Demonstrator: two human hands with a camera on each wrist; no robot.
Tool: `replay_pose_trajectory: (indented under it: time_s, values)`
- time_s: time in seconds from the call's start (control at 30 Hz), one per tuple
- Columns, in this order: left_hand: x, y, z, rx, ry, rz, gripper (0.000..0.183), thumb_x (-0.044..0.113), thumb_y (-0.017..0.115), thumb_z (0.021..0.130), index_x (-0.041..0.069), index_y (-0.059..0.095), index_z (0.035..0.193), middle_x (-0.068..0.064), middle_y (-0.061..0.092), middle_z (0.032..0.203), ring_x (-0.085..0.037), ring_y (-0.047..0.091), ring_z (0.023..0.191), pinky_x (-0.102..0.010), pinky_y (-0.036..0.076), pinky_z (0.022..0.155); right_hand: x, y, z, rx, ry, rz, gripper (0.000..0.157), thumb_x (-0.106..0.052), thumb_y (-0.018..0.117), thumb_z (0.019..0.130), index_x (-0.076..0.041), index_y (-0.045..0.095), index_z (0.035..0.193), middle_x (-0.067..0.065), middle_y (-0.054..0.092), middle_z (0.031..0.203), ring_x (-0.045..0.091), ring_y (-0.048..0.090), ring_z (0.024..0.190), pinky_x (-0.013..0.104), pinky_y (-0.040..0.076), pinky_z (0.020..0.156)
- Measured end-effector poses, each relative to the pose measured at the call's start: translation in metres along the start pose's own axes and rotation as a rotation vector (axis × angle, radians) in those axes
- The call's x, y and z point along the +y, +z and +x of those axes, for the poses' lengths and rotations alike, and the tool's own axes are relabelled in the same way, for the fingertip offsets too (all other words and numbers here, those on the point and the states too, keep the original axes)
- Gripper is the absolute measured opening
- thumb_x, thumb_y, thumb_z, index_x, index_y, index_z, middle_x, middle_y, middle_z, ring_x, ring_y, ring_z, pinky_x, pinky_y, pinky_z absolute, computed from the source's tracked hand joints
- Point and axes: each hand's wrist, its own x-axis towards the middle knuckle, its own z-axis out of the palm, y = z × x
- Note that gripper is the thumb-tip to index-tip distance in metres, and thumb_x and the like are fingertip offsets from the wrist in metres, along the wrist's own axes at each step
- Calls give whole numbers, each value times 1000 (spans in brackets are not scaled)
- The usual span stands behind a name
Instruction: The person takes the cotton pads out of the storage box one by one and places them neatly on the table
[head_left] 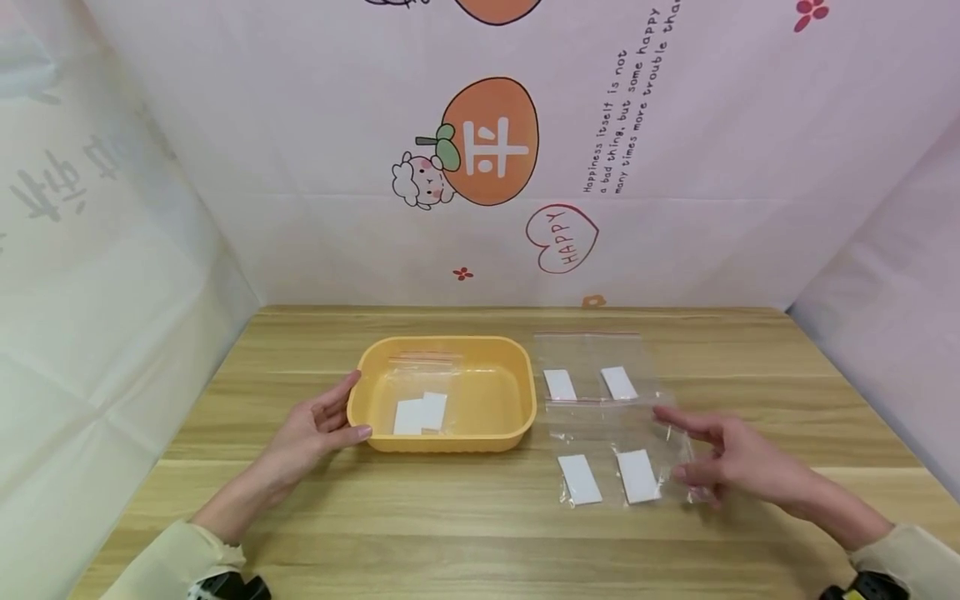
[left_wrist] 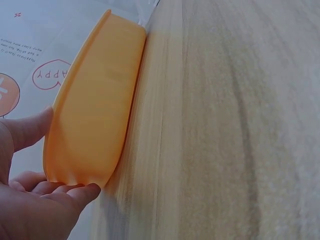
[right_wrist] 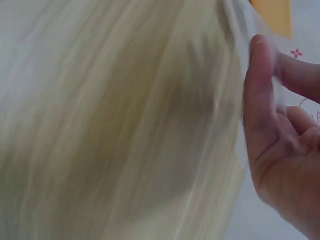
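Observation:
My left hand [head_left: 303, 433] grips the left end of a yellow plastic basin [head_left: 491, 400], thumb at the near rim and fingers round the far side. In the left wrist view the fingertips curl against the basin's end wall [left_wrist: 95, 100]. Inside the basin lie clear zip bags [head_left: 423, 379] with white cards [head_left: 408, 417]. Right of the basin, more clear zip bags [head_left: 600, 435] overlap in two rows, with white cards [head_left: 639, 477] showing through. My right hand [head_left: 738, 462] pinches the right edge of the front bags; in the right wrist view clear film shows between thumb and fingers.
A wood-grain table [head_left: 450, 525] carries everything. White printed cloth [head_left: 337, 208] hangs behind its back edge and at both sides. Dark wrist devices [head_left: 228, 586] sit at both cuffs.

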Motion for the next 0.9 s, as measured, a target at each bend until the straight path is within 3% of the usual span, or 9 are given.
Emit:
replay_pose_trajectory:
  time_s: [0.1,0.17,0.23,0.33,0.4,0.53,0.63,0.73,0.9]
  values:
    - [0,0,0,2,-2,0,90,7,76,98,3,18,168,-25,17,170,-43,31,151,-24,49,103,4,1,-1,39,4,-100,89,-9,84,90,3,34,162,42,38,153,16,58,47,38,54,42]
    - [0,0,0,4,-2,0,90,6,76,98,2,18,168,-26,17,170,-43,31,150,-23,49,102,5,2,0,56,20,-172,91,-12,86,88,1,36,162,42,58,130,13,54,42,37,52,41]
    - [0,0,0,5,-3,-2,90,6,76,98,2,18,167,-26,18,170,-43,32,150,-23,49,102,7,4,0,73,54,-239,92,-16,88,87,-2,38,163,25,72,94,11,52,39,35,51,40]
    - [0,1,0,4,-2,-6,90,6,76,98,2,18,167,-26,18,170,-43,32,150,-24,49,102,8,5,-1,86,101,-314,93,-20,88,86,-4,38,163,-4,54,53,7,48,36,33,48,38]
    - [0,1,0,2,-1,-9,90,5,75,98,2,18,167,-26,17,170,-43,32,150,-24,49,102,8,6,-2,95,119,-331,93,-20,88,86,-4,38,163,-10,47,47,6,46,35,32,47,38]
    - [-1,1,0,4,0,-7,90,6,76,98,2,18,168,-25,17,170,-43,32,150,-23,49,102,9,6,-4,114,111,-355,92,-22,89,86,-3,40,162,-5,52,54,5,44,36,32,46,37]
    - [0,1,0,4,0,-6,91,6,76,97,3,18,168,-25,17,170,-43,32,150,-23,49,102,10,6,-4,135,95,-381,90,-23,90,85,-3,44,160,21,73,94,7,45,35,33,47,37]
    - [0,1,0,2,1,-10,91,5,76,97,2,18,168,-25,17,170,-43,32,150,-23,49,102,11,6,-5,157,70,-431,88,-25,91,84,-2,48,157,37,52,146,7,44,35,33,47,37]
    - [-1,1,0,1,0,-14,90,6,76,98,2,19,167,-25,18,170,-43,32,150,-24,49,103,13,6,-4,175,37,-541,87,-32,92,82,2,54,151,37,45,151,2,34,37,28,45,47]
